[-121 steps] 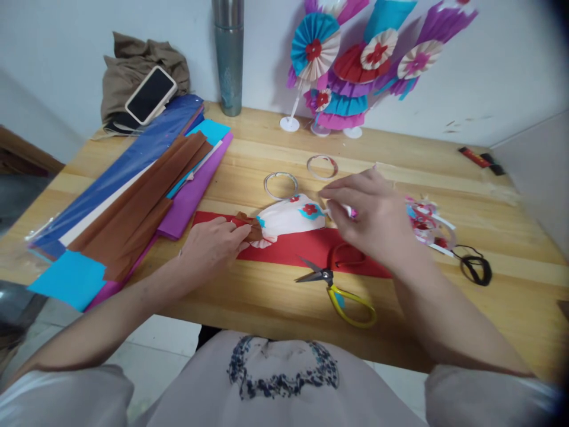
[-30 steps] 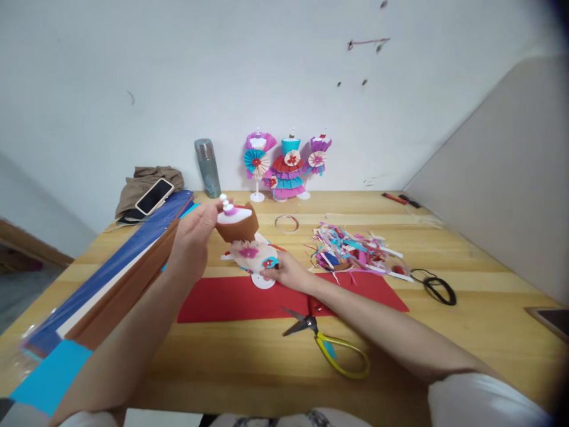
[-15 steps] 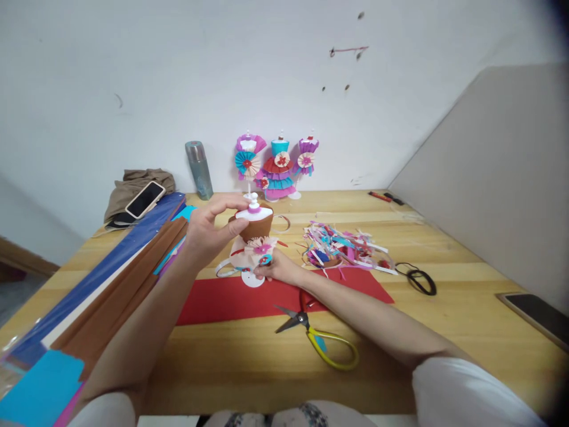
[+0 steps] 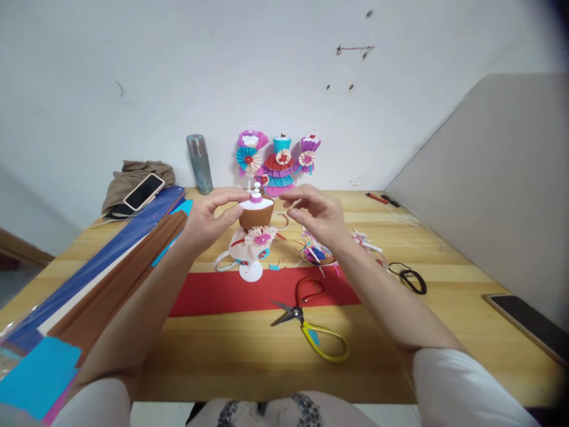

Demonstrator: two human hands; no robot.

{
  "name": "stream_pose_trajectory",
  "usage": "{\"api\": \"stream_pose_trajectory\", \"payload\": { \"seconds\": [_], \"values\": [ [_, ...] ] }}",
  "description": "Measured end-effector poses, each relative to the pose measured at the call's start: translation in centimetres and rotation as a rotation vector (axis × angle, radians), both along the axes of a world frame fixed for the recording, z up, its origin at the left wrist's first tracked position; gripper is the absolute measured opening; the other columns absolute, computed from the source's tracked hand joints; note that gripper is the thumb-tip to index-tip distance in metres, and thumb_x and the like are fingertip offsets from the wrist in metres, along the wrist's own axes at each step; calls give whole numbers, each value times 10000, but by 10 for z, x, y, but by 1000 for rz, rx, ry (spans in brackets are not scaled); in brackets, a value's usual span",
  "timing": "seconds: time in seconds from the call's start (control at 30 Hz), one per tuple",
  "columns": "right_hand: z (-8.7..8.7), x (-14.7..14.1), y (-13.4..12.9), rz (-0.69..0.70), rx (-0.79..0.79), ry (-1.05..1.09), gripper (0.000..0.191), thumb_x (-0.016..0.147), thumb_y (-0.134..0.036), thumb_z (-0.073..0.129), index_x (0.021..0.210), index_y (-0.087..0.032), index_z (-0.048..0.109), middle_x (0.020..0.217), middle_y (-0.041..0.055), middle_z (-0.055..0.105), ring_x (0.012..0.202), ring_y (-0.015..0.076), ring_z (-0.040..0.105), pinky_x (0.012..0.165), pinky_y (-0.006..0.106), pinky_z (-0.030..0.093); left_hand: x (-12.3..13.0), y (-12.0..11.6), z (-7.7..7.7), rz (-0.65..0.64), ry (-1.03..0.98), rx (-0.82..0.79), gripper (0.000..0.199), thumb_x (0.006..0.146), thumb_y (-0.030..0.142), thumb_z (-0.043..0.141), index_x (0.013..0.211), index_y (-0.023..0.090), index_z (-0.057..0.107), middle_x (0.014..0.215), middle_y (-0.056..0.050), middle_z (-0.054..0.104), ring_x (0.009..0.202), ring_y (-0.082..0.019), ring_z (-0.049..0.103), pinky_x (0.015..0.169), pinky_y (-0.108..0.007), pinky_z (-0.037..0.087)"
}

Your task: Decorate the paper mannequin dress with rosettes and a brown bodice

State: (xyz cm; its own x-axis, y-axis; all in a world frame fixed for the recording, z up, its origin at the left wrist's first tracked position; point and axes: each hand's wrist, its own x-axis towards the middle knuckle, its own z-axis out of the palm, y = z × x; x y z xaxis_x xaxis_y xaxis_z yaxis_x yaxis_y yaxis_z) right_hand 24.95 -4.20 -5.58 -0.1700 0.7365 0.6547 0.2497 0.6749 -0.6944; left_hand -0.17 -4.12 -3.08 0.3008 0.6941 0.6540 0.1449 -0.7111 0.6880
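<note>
A miniature dress form (image 4: pixel 256 220) stands upright on its round white base at the edge of a strip of red paper (image 4: pixel 208 292). It wears a brown paper bodice and a cream skirt with a pleated cream flower and small red and blue flowers. My left hand (image 4: pixel 213 218) has its thumb and forefinger at the form's left shoulder, lightly gripping the edge. To the right of the form, my right hand (image 4: pixel 317 216) hovers with fingers curved and apart, holding nothing. Scissors (image 4: pixel 296 313) with one red and one yellow handle lie open in front.
Three decorated dress forms (image 4: pixel 283 159) stand by the wall, beside a flask (image 4: pixel 200 165). Paper scraps (image 4: pixel 317 252) lie partly behind my right arm. Folded crepe paper (image 4: pixel 120 270), a phone (image 4: pixel 144 191) and cloth (image 4: pixel 133 175) are at left; a black cord (image 4: pixel 413 281) and another phone (image 4: pixel 528 323) at right.
My right hand has let go of the form's lower part and risen to the right of its shoulders. My left hand stays at the left shoulder. The view has shifted slightly.
</note>
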Motion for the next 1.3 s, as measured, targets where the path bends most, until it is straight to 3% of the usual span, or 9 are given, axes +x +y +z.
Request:
{"api": "stream_pose_trajectory", "payload": {
  "seconds": [0.17, 0.37, 0.6, 0.87, 1.17, 1.3],
  "values": [
    [26, -8, 12, 158, 263, -111, 256, 858, -423, 703, 1039, -246, 744, 1080, 70, 715, 1025, 196, 643, 877, 379, 538, -8, 5, 1, -11, 74, 91, 231, 875, 332, 655, 1023, 231, 800, 1147, -87, 765, 1136, -248, 679, 1047, -405, 503],
    [29, -13, 24, 204, 270, -204, 398, 833, -618, 674, 940, -245, 761, 1008, 64, 719, 958, 188, 662, 908, 400, 531, -13, 14, 0, -96, 129, 209, 236, 886, 302, 672, 1092, 288, 788, 1180, -74, 756, 1181, -248, 659, 1073, -428, 482],
    [27, -17, 29, 299, 274, -129, 284, 847, -510, 715, 876, -230, 758, 930, 46, 735, 878, 160, 673, 836, 350, 543, -13, 18, -2, -106, 87, 265, 248, 885, 253, 694, 1101, 338, 780, 1155, -51, 766, 1172, -232, 662, 1055, -429, 491],
    [31, -19, 25, 323, 180, -103, 326, 842, -544, 700, 805, -224, 754, 889, 48, 746, 853, 165, 681, 814, 344, 550, -9, 13, 3, -113, 98, 234, 185, 916, 328, 643, 999, 290, 804, 1118, -74, 770, 1150, -244, 665, 1057, -448, 480],
    [27, -20, 27, 386, 233, -24, 143, 868, -355, 725, 876, -221, 773, 882, 42, 751, 850, 157, 692, 802, 320, 547, -7, 12, 6, -139, 94, 231, 258, 974, 375, 569, 981, 252, 796, 1120, -85, 767, 1160, -242, 667, 1069, -435, 482],
    [25, -20, 25, 354, 215, -16, 196, 879, -405, 705, 871, -221, 772, 893, 47, 750, 854, 163, 687, 822, 337, 543, -8, 14, 4, -151, 99, 272, 230, 885, 409, 702, 1037, 257, 783, 1130, -89, 764, 1154, -264, 670, 1059, -453, 488]
  ]
}}
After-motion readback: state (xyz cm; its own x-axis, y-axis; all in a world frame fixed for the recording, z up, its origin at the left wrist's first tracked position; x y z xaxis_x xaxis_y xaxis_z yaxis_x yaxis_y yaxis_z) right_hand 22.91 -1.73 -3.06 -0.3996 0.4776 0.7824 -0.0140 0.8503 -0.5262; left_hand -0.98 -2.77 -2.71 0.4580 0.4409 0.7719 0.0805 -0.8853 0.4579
